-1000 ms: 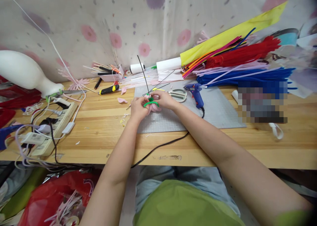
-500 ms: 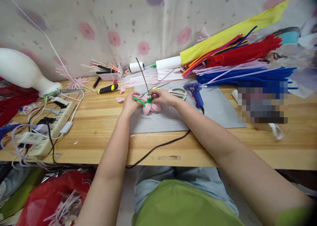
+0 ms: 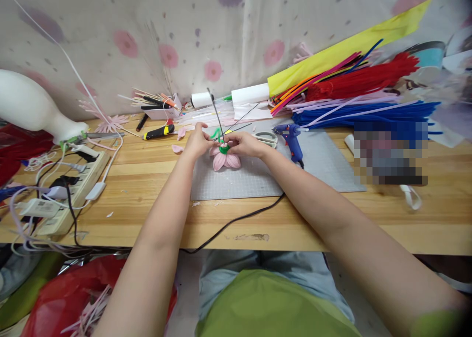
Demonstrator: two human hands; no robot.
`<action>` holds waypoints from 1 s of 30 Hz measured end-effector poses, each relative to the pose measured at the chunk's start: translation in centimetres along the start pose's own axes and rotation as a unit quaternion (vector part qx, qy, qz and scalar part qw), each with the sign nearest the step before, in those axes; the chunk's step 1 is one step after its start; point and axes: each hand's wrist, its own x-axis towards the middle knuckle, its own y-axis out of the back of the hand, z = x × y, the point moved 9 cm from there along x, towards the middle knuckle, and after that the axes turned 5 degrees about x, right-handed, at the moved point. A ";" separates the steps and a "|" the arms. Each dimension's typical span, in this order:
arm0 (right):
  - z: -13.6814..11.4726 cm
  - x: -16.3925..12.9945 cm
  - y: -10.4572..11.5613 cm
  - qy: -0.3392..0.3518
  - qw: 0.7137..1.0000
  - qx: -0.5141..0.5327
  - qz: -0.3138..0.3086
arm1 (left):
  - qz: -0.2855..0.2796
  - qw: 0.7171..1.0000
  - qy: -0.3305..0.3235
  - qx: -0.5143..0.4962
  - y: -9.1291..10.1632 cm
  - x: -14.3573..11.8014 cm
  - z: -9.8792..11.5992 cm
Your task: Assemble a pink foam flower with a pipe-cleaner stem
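A pink fuzzy flower (image 3: 226, 162) is held petals-down just over the grey cutting mat (image 3: 243, 183), a dark stem wire (image 3: 215, 111) rising from its base. Green pipe cleaner (image 3: 223, 149) wraps that base, its loose end curling up behind. My right hand (image 3: 243, 144) pinches the flower beside the stem. On the other side, my left hand (image 3: 199, 142) has its thumb and fingers closed at the green pipe cleaner; the fingertips are partly hidden.
A blue glue gun (image 3: 293, 141) and scissors (image 3: 268, 139) lie right of the flower. Loose pink petals (image 3: 177, 149) and a utility knife (image 3: 158, 132) sit left. Bundled blue pipe cleaners (image 3: 361, 114) lie at back right. A power strip (image 3: 75, 194) with cables is at far left.
The green strip that stuck out leftward over my left hand now curls upward behind the flower's base. My left hand has turned slightly. My right hand stays on the flower.
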 end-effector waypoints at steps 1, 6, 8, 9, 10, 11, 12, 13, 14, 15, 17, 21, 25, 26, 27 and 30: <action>-0.1 -0.1 0.0 0.002 1.000 -0.010 0.001 | -0.009 1.000 -0.006 0.022 -0.2 0.0 0.2; -0.2 -0.3 0.5 0.018 0.997 -0.078 0.020 | 0.014 0.998 -0.018 0.064 -0.6 -0.6 0.5; -0.6 -0.1 0.4 0.041 0.993 -0.114 0.011 | 0.031 0.997 -0.036 0.067 -0.8 -1.0 0.7; -0.9 -0.1 0.3 0.056 0.989 -0.135 0.002 | 0.035 0.996 -0.043 0.069 -1.0 -1.2 0.8; -1.2 0.0 0.1 0.071 0.985 -0.157 -0.009 | 0.037 0.996 -0.048 0.072 -1.1 -1.3 0.9; -1.5 0.0 -0.1 0.083 0.980 -0.178 -0.019 | 0.038 0.995 -0.051 0.075 -1.3 -1.5 1.0; -1.8 0.0 -0.2 0.088 0.976 -0.195 -0.029 | 0.037 0.995 -0.054 0.076 -1.4 -1.6 1.1; -2.0 -0.1 -0.4 0.086 0.973 -0.209 -0.037 | 0.035 0.995 -0.058 0.078 -1.5 -1.7 1.3; -2.0 -0.1 -0.5 0.078 0.971 -0.221 -0.043 | 0.034 0.994 -0.061 0.080 -1.5 -1.9 1.5; -2.0 -0.1 -0.6 0.067 0.969 -0.233 -0.049 | 0.032 0.994 -0.063 0.081 -1.6 -2.0 1.7; -2.1 -0.1 -0.7 0.046 0.965 -0.251 -0.058 | 0.032 0.994 -0.064 0.081 -1.6 -2.2 2.1; -2.3 0.2 -1.2 0.042 0.964 -0.249 -0.088 | 0.039 0.993 -0.067 0.093 -1.6 -2.5 2.5; -2.1 0.6 -0.9 0.044 0.957 -0.275 -0.087 | 0.019 0.990 -0.101 0.095 -2.1 -2.7 2.8; -2.0 0.7 -0.7 0.041 0.954 -0.285 -0.080 | 0.014 0.990 -0.108 0.092 -2.2 -2.7 2.8; -1.8 0.6 -0.5 0.037 0.953 -0.292 -0.074 | 0.011 0.989 -0.114 0.089 -2.3 -2.7 2.8; -1.5 0.4 -0.1 0.028 0.952 -0.300 -0.057 | 0.005 0.990 -0.118 0.076 -2.5 -3.0 2.6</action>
